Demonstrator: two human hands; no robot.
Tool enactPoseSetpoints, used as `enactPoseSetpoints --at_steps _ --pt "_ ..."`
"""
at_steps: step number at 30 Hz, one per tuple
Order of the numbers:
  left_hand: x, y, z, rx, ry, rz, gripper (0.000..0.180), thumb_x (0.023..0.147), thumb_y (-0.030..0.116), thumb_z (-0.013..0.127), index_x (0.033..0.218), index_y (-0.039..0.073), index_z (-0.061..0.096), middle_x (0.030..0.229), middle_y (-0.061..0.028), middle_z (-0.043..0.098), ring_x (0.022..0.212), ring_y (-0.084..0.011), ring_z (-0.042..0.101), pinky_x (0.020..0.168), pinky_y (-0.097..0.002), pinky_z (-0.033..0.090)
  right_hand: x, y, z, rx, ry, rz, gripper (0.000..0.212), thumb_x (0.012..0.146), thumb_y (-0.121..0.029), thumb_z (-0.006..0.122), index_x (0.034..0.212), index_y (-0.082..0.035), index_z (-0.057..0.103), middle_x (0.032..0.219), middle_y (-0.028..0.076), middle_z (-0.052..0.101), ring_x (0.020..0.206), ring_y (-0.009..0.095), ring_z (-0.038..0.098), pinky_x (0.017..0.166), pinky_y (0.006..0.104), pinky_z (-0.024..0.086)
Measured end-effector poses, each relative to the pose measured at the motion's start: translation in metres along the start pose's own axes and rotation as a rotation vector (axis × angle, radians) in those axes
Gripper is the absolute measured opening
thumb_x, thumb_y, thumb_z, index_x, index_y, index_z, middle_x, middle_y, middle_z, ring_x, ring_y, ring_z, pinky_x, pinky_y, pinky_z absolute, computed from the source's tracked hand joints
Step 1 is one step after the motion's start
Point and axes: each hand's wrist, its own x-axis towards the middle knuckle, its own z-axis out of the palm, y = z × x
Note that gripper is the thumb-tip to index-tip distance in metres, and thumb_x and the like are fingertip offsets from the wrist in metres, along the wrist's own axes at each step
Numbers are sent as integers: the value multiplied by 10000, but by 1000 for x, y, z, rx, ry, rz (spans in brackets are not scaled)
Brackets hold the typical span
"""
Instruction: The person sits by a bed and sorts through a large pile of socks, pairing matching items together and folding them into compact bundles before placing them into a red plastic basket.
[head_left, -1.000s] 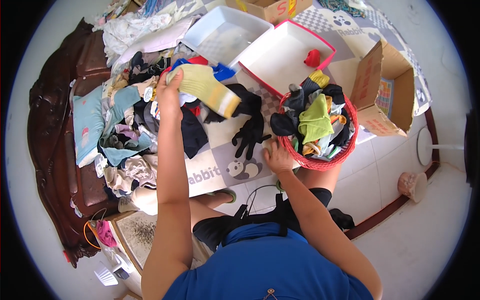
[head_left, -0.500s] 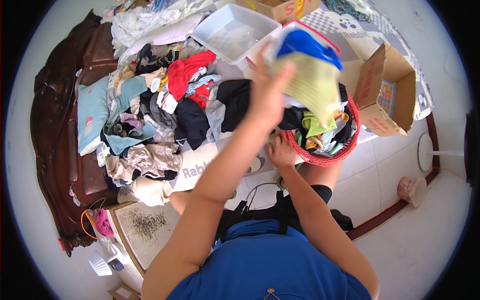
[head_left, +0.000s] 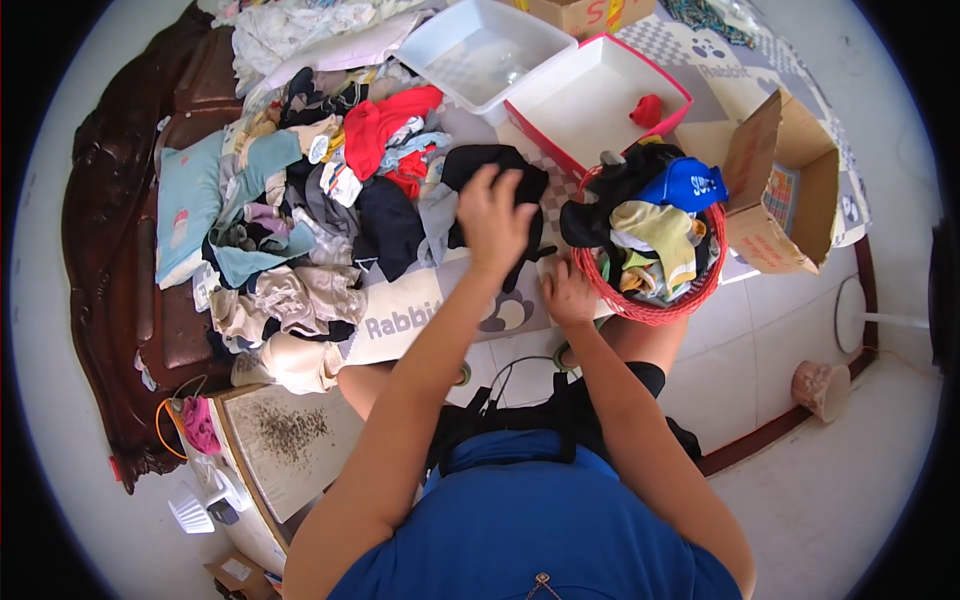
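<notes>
My left hand hangs over a black garment on the bed, fingers spread, holding nothing. Resting on the bed's edge, just left of a red woven basket, is my right hand, its fingers apart and nothing in them. Clothes are heaped up to the basket's rim: a pale yellow cloth, a blue cloth with white lettering and a black piece on top. Left of my left hand spreads a pile of mixed clothes with a red garment and a dark navy one.
Behind the basket lie a pink-rimmed white box with a small red item and a clear plastic bin. An open cardboard box stands at the right. A light blue pillow borders the pile near the dark headboard.
My left hand has let go of the pale yellow and blue cloths, now on the basket's heap, and moved left over the black garment. My right hand has barely moved.
</notes>
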Motion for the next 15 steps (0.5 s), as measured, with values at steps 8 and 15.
enactPoseSetpoints --at_steps 8,15 --pt "-99 -134 -26 78 -461 -602 421 765 160 670 1158 87 538 997 -157 615 926 -337 586 809 -374 454 27 -47 -4 371 208 96 552 705 -292 682 1170 -67 486 1144 193 535 1074 373 509 906 456 413" --pt "-139 -121 -69 -1301 -30 -1220 292 884 268 554 1053 31 569 941 -72 625 850 -208 602 751 -340 487 79 -69 -6 842 -495 303 496 677 -163 719 1124 -19 555 947 120 635 896 269 602 803 353 478"
